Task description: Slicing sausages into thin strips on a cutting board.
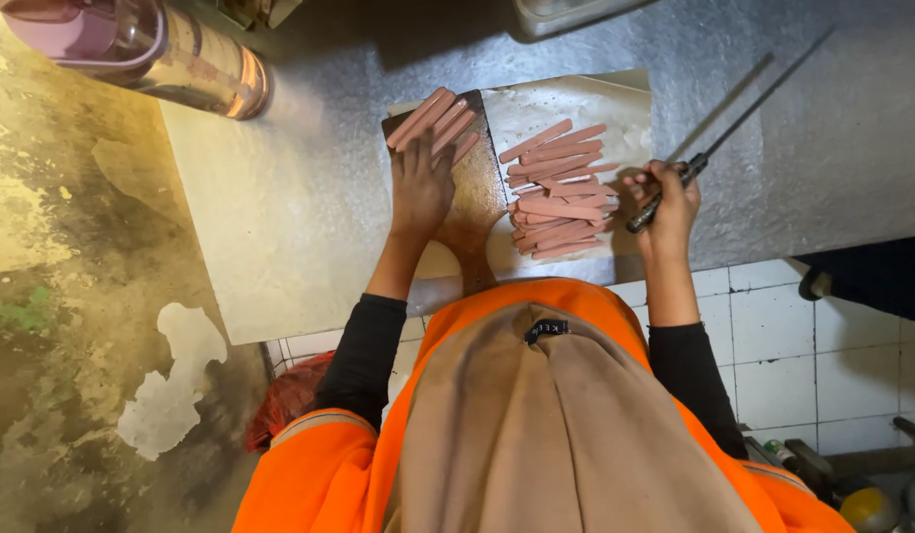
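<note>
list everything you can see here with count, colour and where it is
sausages on board: a handful, pink, under the left hand's fingers
sausage pile: many, pink, on the pale sheet right of the board
cutting board: one, brown wood, on the counter, handle toward the person
pale sheet: one, off-white, under the pile
knife: one, dark handle, thin blade, in the right hand, pointing away
counter: one, grey metal
jar: one, pink lid, top left, lying on its side
tiles: white, below the counter edge
red mesh bag: one, by the left elbow
left hand: flat on the sausages on board
right hand: gripping the knife handle
</note>
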